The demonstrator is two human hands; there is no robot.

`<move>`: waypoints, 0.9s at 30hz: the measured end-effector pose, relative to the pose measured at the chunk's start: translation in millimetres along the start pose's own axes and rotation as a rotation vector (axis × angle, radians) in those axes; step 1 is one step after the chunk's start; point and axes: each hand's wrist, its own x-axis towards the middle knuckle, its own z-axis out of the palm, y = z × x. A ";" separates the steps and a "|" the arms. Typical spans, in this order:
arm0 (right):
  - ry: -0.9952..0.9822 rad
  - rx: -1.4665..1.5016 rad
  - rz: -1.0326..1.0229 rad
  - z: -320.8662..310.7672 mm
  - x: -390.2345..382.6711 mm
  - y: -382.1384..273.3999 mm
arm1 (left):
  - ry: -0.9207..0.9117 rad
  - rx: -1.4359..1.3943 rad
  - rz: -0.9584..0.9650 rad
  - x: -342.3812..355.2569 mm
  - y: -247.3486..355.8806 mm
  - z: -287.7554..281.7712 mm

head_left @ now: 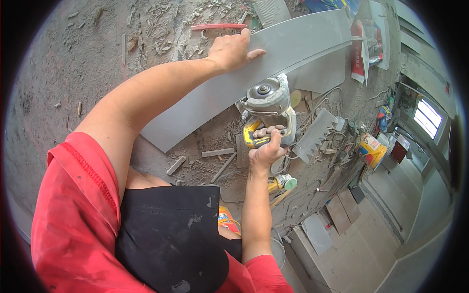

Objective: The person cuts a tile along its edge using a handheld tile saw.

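My left hand [233, 51] rests on the long grey tile [185, 117], fingers bent at its upper edge and thumb spread on its face, beside a red strip-like tool [217, 26]. A line runs along the tile near its right part. My right hand [267, 146] grips the yellow-and-black handle of a dusty handheld cutter [264, 95], whose round blade is uppermost, just below the tile's lower edge. A second grey piece [322, 68] lies under the tile at the right.
Cables [312, 115], a notched trowel [317, 132] and another yellow tool [281, 183] lie right of me. Debris and offcuts [220, 152] cover the dusty floor. Farther right are a yellow bucket [371, 151], a red-and-white bag [357, 53], stacked boards [344, 210] and a window [426, 118].
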 end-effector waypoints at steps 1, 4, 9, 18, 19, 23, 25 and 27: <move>-0.001 0.016 -0.010 2.9 -0.5 -3.1 | 0.010 0.009 0.014 1.7 2.7 -5.7; 0.013 0.029 0.026 1.8 -1.2 -6.6 | -0.029 0.015 -0.019 4.6 5.6 -2.7; 0.036 0.127 0.212 -31.5 -8.6 -43.8 | -0.054 0.009 -0.041 0.4 -3.5 2.0; 0.172 0.074 0.379 -86.7 -88.5 -173.3 | -0.205 -0.278 -0.146 -54.9 -70.8 -10.5; 0.199 0.110 0.370 -91.1 -99.4 -172.9 | -0.307 -0.283 -0.240 -74.2 -82.2 -12.5; 0.364 0.098 0.425 -104.9 -110.7 -151.3 | -0.410 -0.275 -0.396 -137.3 -95.0 -28.2; 0.357 0.161 0.456 -100.6 -106.7 -146.2 | -0.335 -0.269 -0.380 -142.3 -93.5 -28.8; 0.368 0.206 0.490 -94.8 -107.2 -147.4 | -0.282 -0.276 -0.367 -145.9 -98.6 -24.0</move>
